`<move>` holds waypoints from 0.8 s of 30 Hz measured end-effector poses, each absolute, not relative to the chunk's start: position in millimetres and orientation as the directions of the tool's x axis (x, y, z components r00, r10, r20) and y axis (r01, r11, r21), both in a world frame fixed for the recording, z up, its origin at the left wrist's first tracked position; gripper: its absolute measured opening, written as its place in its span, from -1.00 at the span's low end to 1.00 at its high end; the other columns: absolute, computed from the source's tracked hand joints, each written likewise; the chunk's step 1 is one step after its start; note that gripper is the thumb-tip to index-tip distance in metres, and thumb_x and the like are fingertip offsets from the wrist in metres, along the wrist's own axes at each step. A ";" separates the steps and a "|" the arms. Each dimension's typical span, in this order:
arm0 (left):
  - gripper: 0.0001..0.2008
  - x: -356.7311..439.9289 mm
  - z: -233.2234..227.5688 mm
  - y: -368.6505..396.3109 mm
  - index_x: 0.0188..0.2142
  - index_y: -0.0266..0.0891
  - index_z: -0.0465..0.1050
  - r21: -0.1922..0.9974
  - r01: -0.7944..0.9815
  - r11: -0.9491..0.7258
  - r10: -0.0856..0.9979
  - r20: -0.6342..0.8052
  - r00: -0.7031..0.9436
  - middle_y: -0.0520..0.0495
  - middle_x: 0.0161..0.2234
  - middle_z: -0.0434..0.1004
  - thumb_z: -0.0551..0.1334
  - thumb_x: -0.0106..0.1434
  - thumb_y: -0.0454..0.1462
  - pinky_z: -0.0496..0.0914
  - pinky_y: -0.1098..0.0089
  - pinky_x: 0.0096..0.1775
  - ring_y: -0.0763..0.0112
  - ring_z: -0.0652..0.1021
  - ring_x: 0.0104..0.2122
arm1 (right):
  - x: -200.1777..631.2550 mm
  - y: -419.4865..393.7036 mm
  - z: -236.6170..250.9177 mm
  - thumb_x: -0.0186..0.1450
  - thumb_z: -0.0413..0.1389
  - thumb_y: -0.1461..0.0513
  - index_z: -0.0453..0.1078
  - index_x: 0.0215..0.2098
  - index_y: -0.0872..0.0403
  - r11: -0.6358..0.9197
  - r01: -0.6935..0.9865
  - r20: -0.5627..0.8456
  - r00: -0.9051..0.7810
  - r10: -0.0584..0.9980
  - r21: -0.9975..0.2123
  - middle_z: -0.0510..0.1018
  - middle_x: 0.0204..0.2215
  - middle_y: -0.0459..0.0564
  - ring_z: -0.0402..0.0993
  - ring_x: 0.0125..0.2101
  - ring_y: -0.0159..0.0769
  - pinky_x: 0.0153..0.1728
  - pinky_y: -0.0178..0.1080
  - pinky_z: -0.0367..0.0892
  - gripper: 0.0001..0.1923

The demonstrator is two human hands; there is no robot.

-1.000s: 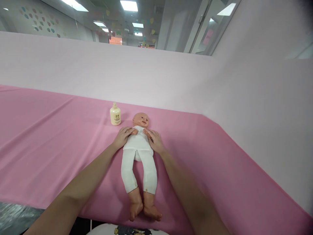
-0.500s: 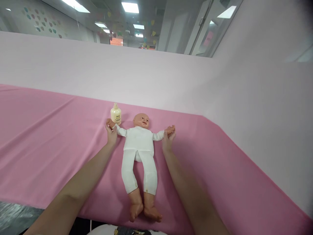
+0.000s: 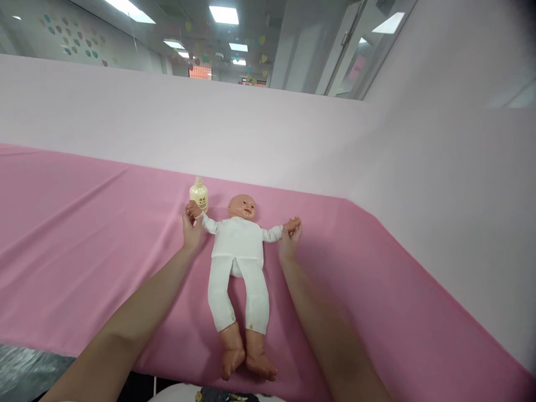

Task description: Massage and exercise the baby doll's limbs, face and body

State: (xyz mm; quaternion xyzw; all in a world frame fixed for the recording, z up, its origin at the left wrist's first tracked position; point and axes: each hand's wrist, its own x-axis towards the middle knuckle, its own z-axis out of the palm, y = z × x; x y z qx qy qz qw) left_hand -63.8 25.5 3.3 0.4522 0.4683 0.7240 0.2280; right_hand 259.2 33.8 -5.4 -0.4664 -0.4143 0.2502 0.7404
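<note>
Left hand (image 3: 191, 231) closed on doll (image 3: 239, 262) wrist, arm drawn out sideways, just below cream bottle (image 3: 199, 195). Doll on back, mid-cloth (image 3: 84, 234), near back edge, head toward rear wall, feet toward front edge, white suit, bare feet. Right hand (image 3: 288, 240) gripping other doll wrist, arm stretched toward right edge.

doll (image 3: 238, 251) lies on cloth (image 3: 84, 234), bottle (image 3: 199, 195) behind its arm.

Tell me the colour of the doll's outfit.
White, top and leggings alike, on the doll; the head view shows it plainly.
</note>
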 end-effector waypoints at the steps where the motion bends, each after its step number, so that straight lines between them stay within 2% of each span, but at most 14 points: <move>1: -0.37 -60.2 5.1 21.5 0.31 -0.03 0.15 0.859 0.145 -0.492 0.754 0.503 -0.422 -0.21 0.28 0.33 0.30 0.30 -0.14 0.36 0.09 0.24 0.12 0.43 0.23 | 256.1 30.1 -2.5 0.31 0.06 0.10 -0.03 0.39 0.03 0.476 0.052 0.444 0.462 0.768 -0.878 0.15 0.39 0.17 0.13 0.37 -0.17 0.36 0.02 0.13 -0.27; 4: -0.40 -49.8 9.2 11.5 0.33 -0.09 0.19 0.789 0.316 -0.527 0.757 0.605 -0.248 -0.22 0.29 0.33 0.24 0.35 -0.11 0.28 0.05 0.29 0.11 0.39 0.27 | 247.3 21.5 2.2 0.40 0.01 0.07 -0.05 0.43 0.02 0.552 0.182 0.582 0.255 0.773 -0.813 0.13 0.41 0.15 0.11 0.38 -0.16 0.36 0.04 0.11 -0.30; 7: -0.50 -43.3 10.9 8.8 0.26 -0.11 0.31 0.690 0.464 -0.555 0.769 0.639 -0.032 -0.18 0.23 0.43 0.20 0.36 -0.12 0.30 0.04 0.28 0.14 0.42 0.24 | 240.1 16.9 3.0 0.44 -0.04 0.11 0.04 0.42 0.00 0.612 0.379 0.666 0.013 0.746 -0.694 0.24 0.36 0.12 0.18 0.35 -0.14 0.36 0.08 0.12 -0.39; 10: -0.59 -40.0 12.6 10.6 0.18 -0.12 0.41 0.580 0.530 -0.619 0.754 0.628 0.193 -0.15 0.16 0.52 0.17 0.36 -0.19 0.32 0.01 0.27 0.16 0.48 0.17 | 235.3 15.0 3.6 0.42 -0.07 0.23 0.20 0.37 -0.03 0.686 0.523 0.663 -0.273 0.697 -0.506 0.36 0.28 0.07 0.26 0.29 -0.11 0.33 0.10 0.15 -0.45; 13: -0.61 -37.9 14.8 10.3 0.16 -0.13 0.42 0.545 0.536 -0.645 0.739 0.623 0.255 -0.16 0.13 0.53 0.14 0.36 -0.25 0.33 -0.02 0.26 0.16 0.50 0.15 | 234.1 14.8 3.3 0.36 -0.10 0.32 0.22 0.36 -0.04 0.715 0.568 0.626 -0.396 0.671 -0.407 0.37 0.28 0.04 0.26 0.28 -0.10 0.33 0.11 0.15 -0.39; 16: -0.59 -36.2 16.2 6.7 0.17 -0.15 0.39 0.609 0.531 -0.589 0.781 0.597 0.182 -0.18 0.14 0.51 0.17 0.34 -0.23 0.38 0.01 0.22 0.15 0.50 0.15 | 235.6 15.3 -0.6 0.32 -0.08 0.33 0.11 0.41 0.01 0.703 0.554 0.637 -0.356 0.684 -0.446 0.33 0.30 0.08 0.23 0.30 -0.10 0.33 0.10 0.16 -0.32; 19: -0.55 -36.2 15.9 3.8 0.20 -0.15 0.32 0.701 0.470 -0.537 0.813 0.578 0.067 -0.20 0.16 0.47 0.20 0.34 -0.18 0.40 0.05 0.20 0.16 0.48 0.16 | 236.8 15.0 -4.8 0.36 -0.06 0.25 -0.05 0.46 0.07 0.631 0.504 0.632 -0.198 0.749 -0.590 0.25 0.35 0.16 0.18 0.34 -0.10 0.34 0.09 0.16 -0.29; 24: -0.46 -47.4 8.5 12.7 0.26 -0.13 0.16 0.814 0.295 -0.500 0.775 0.572 -0.268 -0.25 0.27 0.33 0.23 0.33 -0.14 0.33 0.04 0.25 0.14 0.42 0.24 | 237.7 14.8 -1.8 0.38 -0.03 0.12 -0.25 0.46 0.09 0.557 0.295 0.604 0.095 0.791 -0.776 0.03 0.43 0.22 0.02 0.41 -0.16 0.39 0.08 0.03 -0.22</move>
